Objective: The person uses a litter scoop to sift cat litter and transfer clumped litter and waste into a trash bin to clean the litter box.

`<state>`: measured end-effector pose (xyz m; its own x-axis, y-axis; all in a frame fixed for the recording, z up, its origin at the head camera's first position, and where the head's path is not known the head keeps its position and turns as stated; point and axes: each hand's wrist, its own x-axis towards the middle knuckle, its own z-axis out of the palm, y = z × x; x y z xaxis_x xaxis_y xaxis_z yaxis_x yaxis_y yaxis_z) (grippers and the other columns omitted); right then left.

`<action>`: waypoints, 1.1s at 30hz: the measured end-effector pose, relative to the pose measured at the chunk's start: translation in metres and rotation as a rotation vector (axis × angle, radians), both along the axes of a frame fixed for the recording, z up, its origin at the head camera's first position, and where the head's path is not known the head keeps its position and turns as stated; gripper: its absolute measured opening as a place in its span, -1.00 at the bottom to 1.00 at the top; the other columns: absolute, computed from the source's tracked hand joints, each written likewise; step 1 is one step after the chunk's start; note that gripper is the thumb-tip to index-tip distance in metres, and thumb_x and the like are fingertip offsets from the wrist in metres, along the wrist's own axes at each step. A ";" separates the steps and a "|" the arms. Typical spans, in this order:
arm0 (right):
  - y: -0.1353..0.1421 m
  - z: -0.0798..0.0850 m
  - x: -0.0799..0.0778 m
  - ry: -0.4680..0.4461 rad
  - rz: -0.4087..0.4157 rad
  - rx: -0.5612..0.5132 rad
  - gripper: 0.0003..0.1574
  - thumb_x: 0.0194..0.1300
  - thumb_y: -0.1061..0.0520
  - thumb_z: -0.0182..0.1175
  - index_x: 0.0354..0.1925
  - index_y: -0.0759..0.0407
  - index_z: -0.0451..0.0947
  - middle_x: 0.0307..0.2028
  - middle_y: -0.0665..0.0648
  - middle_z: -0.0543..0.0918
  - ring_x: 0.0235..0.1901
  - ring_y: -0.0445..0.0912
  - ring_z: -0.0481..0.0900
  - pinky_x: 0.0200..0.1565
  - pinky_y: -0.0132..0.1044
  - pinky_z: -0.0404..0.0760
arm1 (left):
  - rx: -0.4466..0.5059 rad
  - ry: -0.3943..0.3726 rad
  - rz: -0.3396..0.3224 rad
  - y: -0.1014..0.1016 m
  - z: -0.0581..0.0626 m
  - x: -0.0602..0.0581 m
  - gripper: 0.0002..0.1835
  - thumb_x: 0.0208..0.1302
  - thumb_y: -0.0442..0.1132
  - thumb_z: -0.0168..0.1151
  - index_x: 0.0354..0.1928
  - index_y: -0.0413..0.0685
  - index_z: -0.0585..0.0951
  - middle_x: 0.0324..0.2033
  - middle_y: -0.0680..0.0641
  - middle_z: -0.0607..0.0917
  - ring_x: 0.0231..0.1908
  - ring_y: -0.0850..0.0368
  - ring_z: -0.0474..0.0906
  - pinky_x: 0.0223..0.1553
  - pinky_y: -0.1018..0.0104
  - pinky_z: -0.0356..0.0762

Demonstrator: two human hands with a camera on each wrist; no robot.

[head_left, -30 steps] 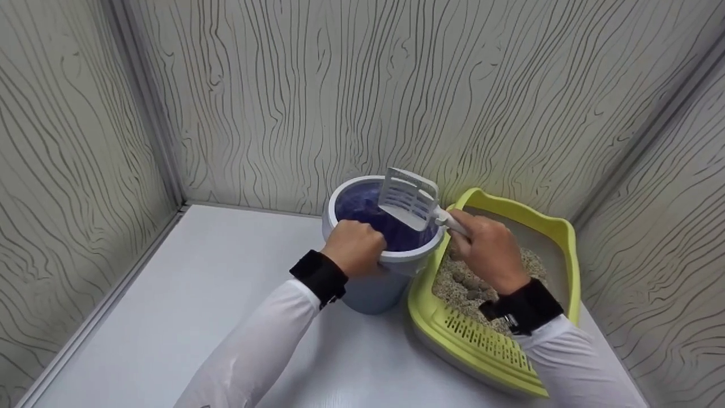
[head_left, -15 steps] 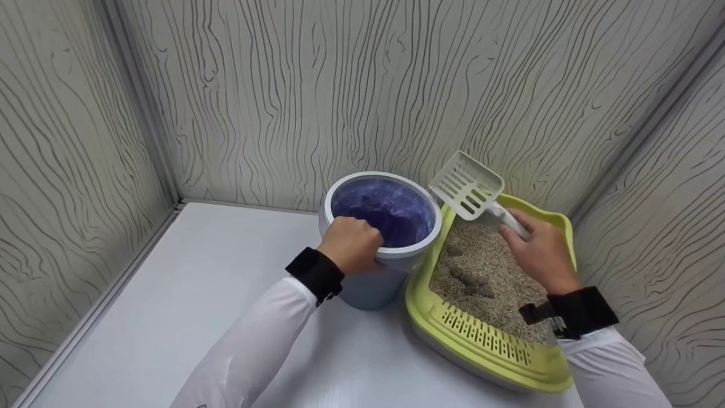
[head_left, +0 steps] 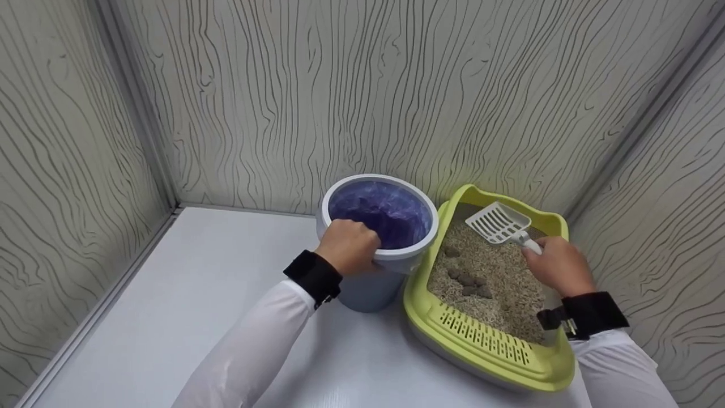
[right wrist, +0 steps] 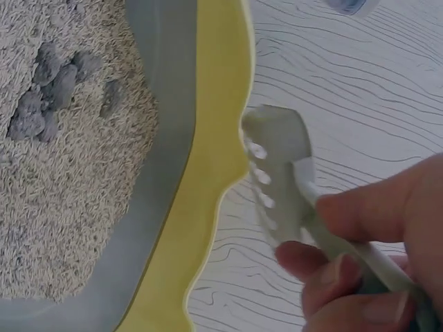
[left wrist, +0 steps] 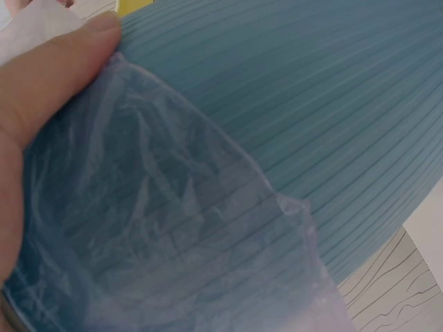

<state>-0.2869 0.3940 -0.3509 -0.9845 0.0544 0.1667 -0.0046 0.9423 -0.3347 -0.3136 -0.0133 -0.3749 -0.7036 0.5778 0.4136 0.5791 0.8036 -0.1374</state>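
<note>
My left hand grips the near rim of a blue-grey trash bin. A purple liner bag lines the bin; in the left wrist view its thin edge drapes over the ribbed side, under my thumb. With my right hand I hold a white litter scoop by its handle, its slotted head over the back of a yellow litter box. Nothing shows on the scoop head. Several dark clumps lie on the tan pellet litter in the box.
The bin stands just left of the litter box, both on a white table. Wood-patterned panels rise behind and at both sides. The box has a perforated front ledge.
My right hand has carried the scoop from over the bin to the right, then lowered it over the litter box. My left hand has stayed on the bin rim.
</note>
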 end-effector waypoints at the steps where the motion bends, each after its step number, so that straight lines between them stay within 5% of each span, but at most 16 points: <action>1: 0.001 -0.001 -0.001 -0.022 0.007 0.017 -0.62 0.46 -0.03 0.13 -0.35 0.21 0.64 -0.57 0.07 0.56 -0.59 -0.06 0.47 -0.52 -0.21 0.38 | -0.001 -0.001 0.001 0.000 0.000 0.000 -0.45 -0.15 0.36 0.60 -0.70 0.12 0.58 -0.68 0.07 0.68 -0.64 0.08 0.59 -0.55 0.00 0.60; 5: 0.005 -0.003 -0.003 -0.114 0.030 0.050 -0.64 0.42 -0.01 0.12 -0.49 0.12 0.53 -0.62 0.02 0.47 -0.61 -0.08 0.42 -0.54 -0.22 0.37 | -0.006 0.000 0.000 0.001 0.001 0.000 -0.45 -0.14 0.35 0.59 -0.70 0.11 0.58 -0.68 0.07 0.67 -0.64 0.07 0.59 -0.54 0.00 0.61; 10: 0.006 -0.001 -0.004 -0.208 0.062 0.057 -0.68 0.42 0.03 0.09 -0.34 0.22 0.59 -0.58 0.04 0.48 -0.60 -0.10 0.44 -0.54 -0.22 0.41 | -0.008 -0.009 -0.007 0.001 0.003 0.000 -0.40 -0.11 0.37 0.57 -0.72 0.12 0.48 -0.73 0.11 0.53 -0.66 0.08 0.52 -0.55 -0.01 0.61; 15: 0.005 0.004 -0.002 -0.228 0.105 0.103 -0.70 0.41 0.05 0.15 -0.28 0.29 0.60 -0.52 0.09 0.53 -0.53 -0.06 0.50 -0.46 -0.20 0.43 | -0.010 -0.021 -0.003 0.001 0.003 -0.001 -0.37 -0.10 0.37 0.55 -0.74 0.15 0.38 -0.74 0.14 0.40 -0.67 0.11 0.43 -0.55 0.00 0.60; 25: 0.001 0.017 0.020 -0.346 0.089 0.242 -0.78 0.18 0.08 0.28 -0.49 0.14 0.48 -0.59 0.02 0.44 -0.58 -0.06 0.43 -0.50 -0.19 0.39 | -0.015 -0.031 0.005 0.000 0.001 0.001 -0.40 -0.10 0.36 0.56 -0.73 0.12 0.47 -0.72 0.10 0.55 -0.67 0.11 0.44 -0.54 0.00 0.60; 33: -0.008 0.001 0.027 -0.343 0.143 0.306 -0.72 0.09 0.19 0.25 -0.65 0.02 0.39 -0.66 -0.05 0.34 -0.65 -0.13 0.31 -0.56 -0.22 0.32 | -0.009 -0.025 0.002 0.000 0.000 0.001 -0.40 -0.11 0.33 0.58 -0.74 0.13 0.43 -0.73 0.13 0.48 -0.68 0.12 0.41 -0.55 0.01 0.59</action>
<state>-0.2600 0.3863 -0.3500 -0.9796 -0.0868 -0.1814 -0.0795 0.9957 -0.0472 -0.3124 -0.0138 -0.3746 -0.7147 0.5800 0.3908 0.5811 0.8034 -0.1296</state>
